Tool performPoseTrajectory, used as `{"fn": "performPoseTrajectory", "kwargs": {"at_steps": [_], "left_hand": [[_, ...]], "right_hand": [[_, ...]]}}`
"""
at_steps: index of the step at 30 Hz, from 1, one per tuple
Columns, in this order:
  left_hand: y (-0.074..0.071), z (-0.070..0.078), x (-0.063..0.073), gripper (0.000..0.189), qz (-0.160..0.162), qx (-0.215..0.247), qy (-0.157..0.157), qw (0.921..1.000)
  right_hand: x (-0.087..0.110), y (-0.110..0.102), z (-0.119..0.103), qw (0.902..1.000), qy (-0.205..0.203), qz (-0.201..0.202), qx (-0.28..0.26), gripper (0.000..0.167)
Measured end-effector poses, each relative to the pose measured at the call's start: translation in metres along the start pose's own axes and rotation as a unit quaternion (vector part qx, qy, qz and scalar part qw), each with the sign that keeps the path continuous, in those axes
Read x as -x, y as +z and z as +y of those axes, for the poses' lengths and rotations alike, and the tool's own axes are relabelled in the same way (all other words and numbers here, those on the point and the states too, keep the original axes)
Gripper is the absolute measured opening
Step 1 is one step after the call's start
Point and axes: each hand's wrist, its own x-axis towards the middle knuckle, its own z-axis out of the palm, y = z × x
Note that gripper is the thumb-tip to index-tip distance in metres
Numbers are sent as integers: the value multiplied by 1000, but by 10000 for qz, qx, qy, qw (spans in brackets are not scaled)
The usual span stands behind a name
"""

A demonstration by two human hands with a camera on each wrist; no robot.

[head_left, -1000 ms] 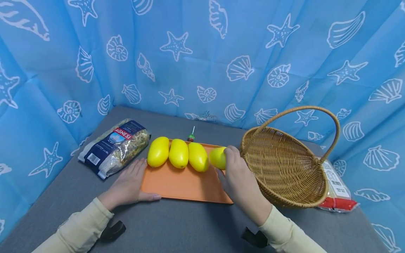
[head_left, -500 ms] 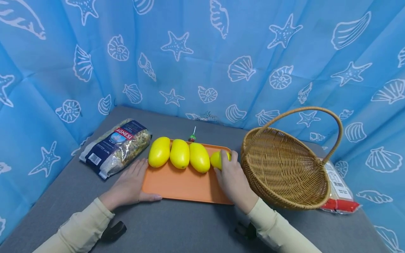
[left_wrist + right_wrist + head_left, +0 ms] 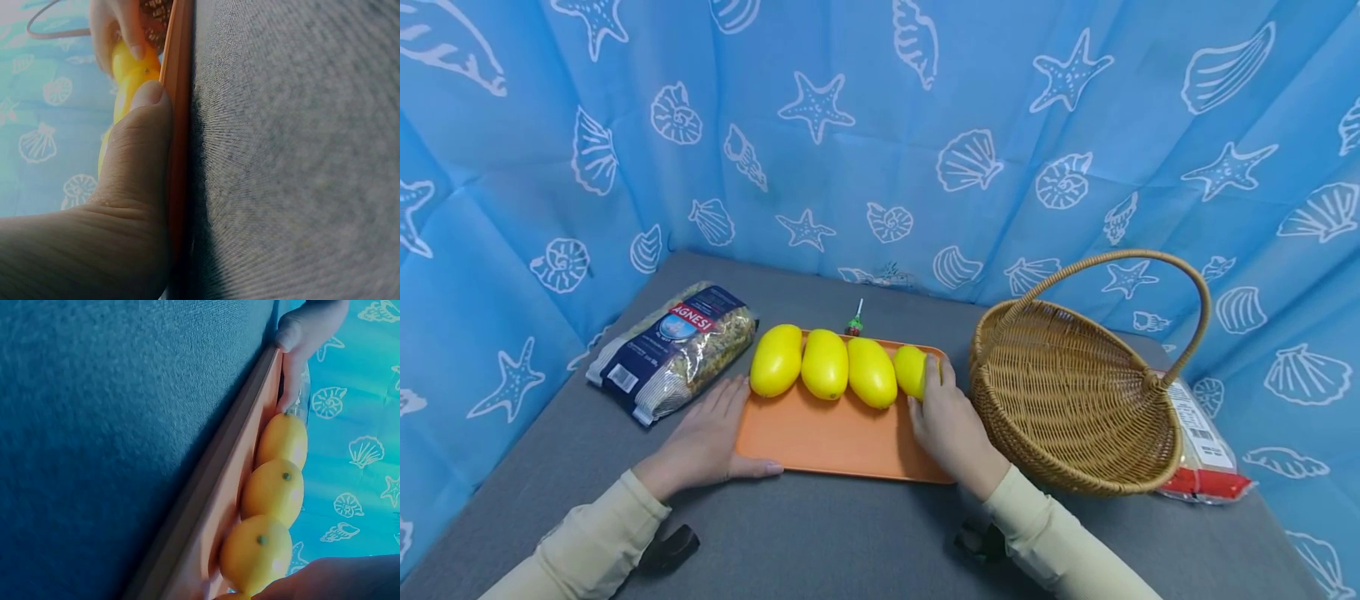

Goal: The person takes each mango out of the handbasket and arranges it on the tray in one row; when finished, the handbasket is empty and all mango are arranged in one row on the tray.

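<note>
Three yellow mangoes (image 3: 825,365) stand side by side along the back of an orange tray (image 3: 827,442). A further mango (image 3: 910,371) lies at the tray's right end, and my right hand (image 3: 953,429) grips it, its fingers covering the right side. My left hand (image 3: 703,440) rests at the tray's front left corner, fingers fairly straight along the left side and thumb along the front rim. In the left wrist view that thumb (image 3: 140,144) lies against the tray's edge. The right wrist view shows the mangoes (image 3: 256,550) in a row, partly behind the right hand.
A wicker basket (image 3: 1075,400) with a tall handle stands just right of the tray. A bag of pasta (image 3: 677,350) lies to the left. Behind the tray is a lollipop (image 3: 855,321). A clear package with a red end (image 3: 1206,483) lies beyond the basket.
My right hand has moved slightly left and down with the mango, which now lies in line near the third one. The left hand has stayed at the tray's corner.
</note>
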Motion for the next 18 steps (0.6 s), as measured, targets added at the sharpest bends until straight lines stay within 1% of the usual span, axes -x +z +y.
{"fn": "performPoseTrajectory", "kwargs": {"at_steps": [4,8,18], "left_hand": [[0,0,0,134,-8,-19,2,10000],[-1,-1,1,134,-17,-44,-1,10000],[0,-1,2,134,8,-56,-47,10000]], "right_hand": [[2,3,1,9999,37,-121,-52,65],[2,6,1,9998,93,-156,-100,66],[-1,10,4,9999,105,-100,-76,67]]}}
